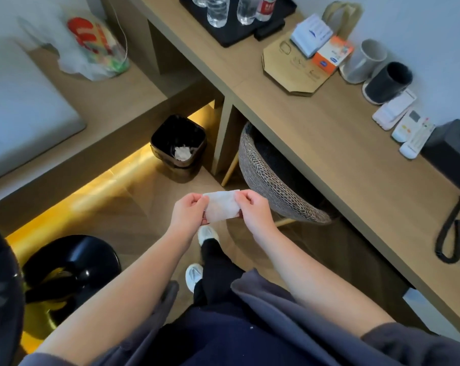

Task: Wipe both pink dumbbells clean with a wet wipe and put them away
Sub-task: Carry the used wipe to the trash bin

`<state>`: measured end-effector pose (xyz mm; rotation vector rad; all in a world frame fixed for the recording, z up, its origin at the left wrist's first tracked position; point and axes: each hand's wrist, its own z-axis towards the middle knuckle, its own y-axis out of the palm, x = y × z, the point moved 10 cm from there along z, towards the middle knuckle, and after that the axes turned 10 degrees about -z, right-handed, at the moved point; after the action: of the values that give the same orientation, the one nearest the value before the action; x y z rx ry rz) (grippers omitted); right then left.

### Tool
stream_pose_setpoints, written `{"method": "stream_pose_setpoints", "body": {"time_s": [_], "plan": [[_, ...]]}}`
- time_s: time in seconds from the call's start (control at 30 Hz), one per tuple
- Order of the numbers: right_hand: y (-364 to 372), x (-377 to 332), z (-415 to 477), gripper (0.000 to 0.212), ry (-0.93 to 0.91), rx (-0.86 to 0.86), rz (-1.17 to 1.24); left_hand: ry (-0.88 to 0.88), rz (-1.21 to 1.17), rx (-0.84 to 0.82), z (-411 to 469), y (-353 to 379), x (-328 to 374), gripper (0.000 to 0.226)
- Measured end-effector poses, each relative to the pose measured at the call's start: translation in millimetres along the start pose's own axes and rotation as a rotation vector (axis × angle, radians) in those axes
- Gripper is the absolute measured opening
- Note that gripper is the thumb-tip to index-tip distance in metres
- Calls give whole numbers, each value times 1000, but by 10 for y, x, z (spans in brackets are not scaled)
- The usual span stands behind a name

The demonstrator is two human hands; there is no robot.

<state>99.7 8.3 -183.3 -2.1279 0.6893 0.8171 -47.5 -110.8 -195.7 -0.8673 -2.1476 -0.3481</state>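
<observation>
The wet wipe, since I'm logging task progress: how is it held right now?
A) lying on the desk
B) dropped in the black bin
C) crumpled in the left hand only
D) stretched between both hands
D: the wet wipe is spread flat, pinched by the left hand and the right hand.

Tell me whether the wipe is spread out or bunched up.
Spread out. The wet wipe is stretched flat between the left hand and right hand, each pinching one side.
</observation>
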Motion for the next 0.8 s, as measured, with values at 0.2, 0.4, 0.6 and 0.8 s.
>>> {"method": "stream_pose_setpoints", "body": {"time_s": [0.2,0.4,0.6,0.8], "plan": [[215,-312,421,21,0,-16,2,11,37,4,502,-119,388,16],[469,-690,967,19,25,-67,5,7,78,2,1084,-193,871,15],[658,-1208,1467,21,10,-96,-22,-38,97,28,1557,-376,1208,21],[772,-1521,1771,23,7,-128,-10,-107,51,22,1870,-508,1382,21]]}}
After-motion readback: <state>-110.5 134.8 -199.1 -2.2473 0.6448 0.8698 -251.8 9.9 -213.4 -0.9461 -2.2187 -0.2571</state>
